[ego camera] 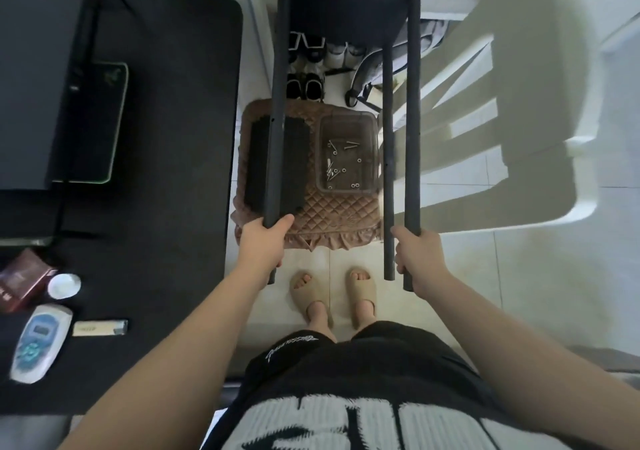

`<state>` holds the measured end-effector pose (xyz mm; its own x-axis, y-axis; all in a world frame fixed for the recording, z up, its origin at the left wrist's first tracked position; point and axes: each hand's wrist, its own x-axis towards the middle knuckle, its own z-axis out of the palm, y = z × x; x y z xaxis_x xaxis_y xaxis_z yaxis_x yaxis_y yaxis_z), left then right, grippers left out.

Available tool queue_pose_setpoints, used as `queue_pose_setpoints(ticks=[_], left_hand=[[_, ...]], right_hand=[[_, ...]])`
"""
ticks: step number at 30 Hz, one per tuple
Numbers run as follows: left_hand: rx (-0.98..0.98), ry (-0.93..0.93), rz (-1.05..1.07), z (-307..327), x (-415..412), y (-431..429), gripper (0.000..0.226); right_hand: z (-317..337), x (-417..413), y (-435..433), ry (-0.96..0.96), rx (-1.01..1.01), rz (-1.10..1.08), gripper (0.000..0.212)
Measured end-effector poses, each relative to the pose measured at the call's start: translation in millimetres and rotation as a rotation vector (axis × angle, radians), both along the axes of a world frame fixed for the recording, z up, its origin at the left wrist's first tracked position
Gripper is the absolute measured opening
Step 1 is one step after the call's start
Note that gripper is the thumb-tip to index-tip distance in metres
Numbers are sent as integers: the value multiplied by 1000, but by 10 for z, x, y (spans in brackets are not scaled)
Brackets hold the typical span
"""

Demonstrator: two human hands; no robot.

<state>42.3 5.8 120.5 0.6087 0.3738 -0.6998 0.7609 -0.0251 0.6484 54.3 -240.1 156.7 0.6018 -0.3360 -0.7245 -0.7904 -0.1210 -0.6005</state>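
1. Well left of the brown quilted cushion (332, 214), a black desk mat (166, 207) is seen; a blue-and-white handheld device (40, 342), a small white dish (64, 286) and a lighter (100, 327) are laid on its near part.
2. On the cushion's left half a flat black panel (294, 162) is laid.
3. A black frame (346, 2) is held in the air above the cushion, its top turned away from the person and its legs pointed back toward them (three legs can be made out).
4. The frame's left leg (277, 103) is gripped by the left hand (263, 245) at the cushion's near left corner, with the fingers wrapped round the tube and the thumb laid across it.
5. On the cushion's right half a clear plastic box (367, 137) is set, and loose screws (332, 170) are scattered inside it.
6. Just right of the box, a middle leg (388, 172) is left untouched.
7. The right leg (412, 120) is clasped by the right hand (417, 259), just right of the cushion's near right corner, with the fingers curled round the tube.
8. Beyond the cushion's right edge a white plastic chair (519, 155) is stood on the tiled floor.
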Motion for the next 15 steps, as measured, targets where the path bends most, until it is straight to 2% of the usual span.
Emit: queue_pose_setpoints(ticks=[5,11,15], left_hand=[[-54,-82,23,414,-148,-61,23],[-55,-225,61,933,-231,-163,34],[-50,-369,38,1270,-227,-251,41]], right_hand=[[338,-129,-24,-78,-38,25,26],[803,-252,-3,-223,-24,28,39],[1152,-286,-5,-347,-17,-16,36]])
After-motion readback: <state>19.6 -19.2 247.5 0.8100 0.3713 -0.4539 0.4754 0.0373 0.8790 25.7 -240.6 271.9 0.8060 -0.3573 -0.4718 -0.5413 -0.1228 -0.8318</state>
